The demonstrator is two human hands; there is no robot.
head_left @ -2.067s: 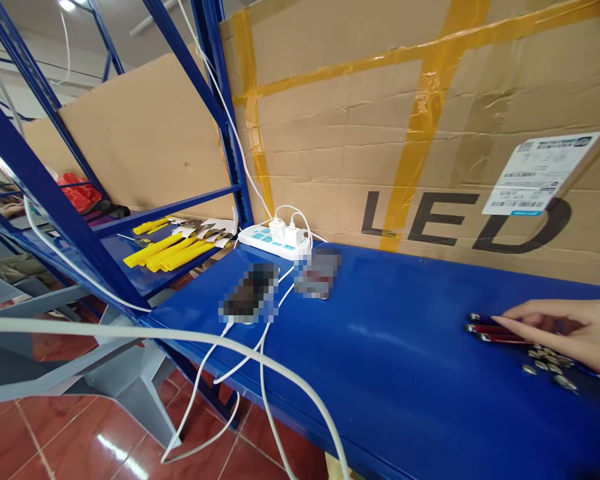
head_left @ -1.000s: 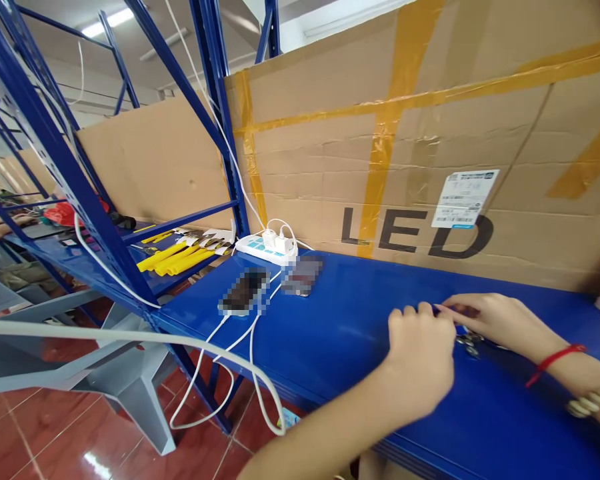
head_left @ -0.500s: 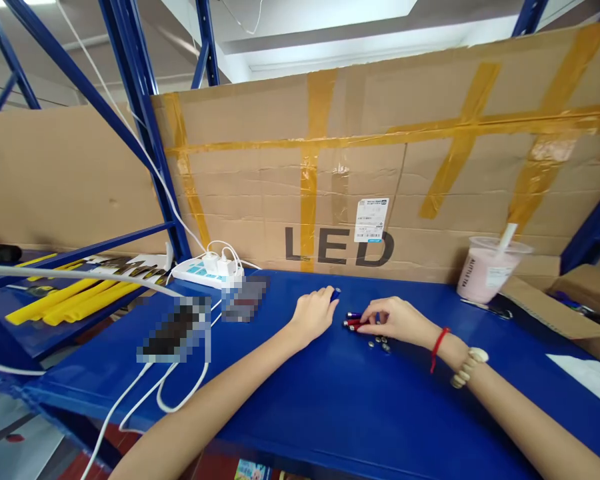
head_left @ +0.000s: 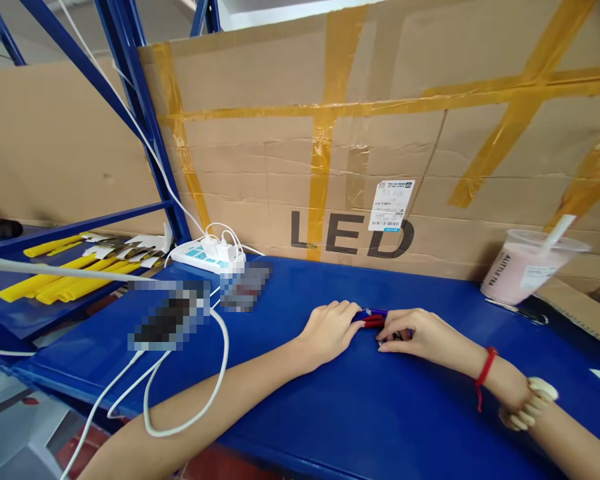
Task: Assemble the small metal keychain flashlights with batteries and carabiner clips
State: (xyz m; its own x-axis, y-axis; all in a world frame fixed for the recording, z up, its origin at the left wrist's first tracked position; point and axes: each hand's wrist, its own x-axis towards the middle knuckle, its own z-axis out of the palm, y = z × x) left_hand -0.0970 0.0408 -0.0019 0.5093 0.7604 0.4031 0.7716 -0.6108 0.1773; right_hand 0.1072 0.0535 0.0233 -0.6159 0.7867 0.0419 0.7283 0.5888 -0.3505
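My left hand (head_left: pixel 333 332) is closed around a small blue tube (head_left: pixel 363 314) with a shiny end, which pokes out past the fingers. Beside it on the blue tabletop lie another blue tube (head_left: pixel 379 311) and red tubes (head_left: pixel 373 321), partly covered by both hands. My right hand (head_left: pixel 417 337) is bent over the tabletop just right of the tubes, thumb and fingertips drawn together low down. Under its palm, small dark and silvery pieces (head_left: pixel 405 334) show in part. Whatever its fingertips pinch is too small to make out.
A pink drink cup (head_left: pixel 517 270) with a straw stands at the back right, a keyring-like item (head_left: pixel 523 311) before it. At left are a power strip (head_left: pixel 195 257), blurred-out devices and white cables (head_left: pixel 223 360) crossing my left forearm. A cardboard sheet (head_left: pixel 260 173) walls the back.
My left hand has moved right with the blue tube, up to the other tubes. My right hand has shifted from the red tubes to over the small silvery pieces. The view has tilted down.
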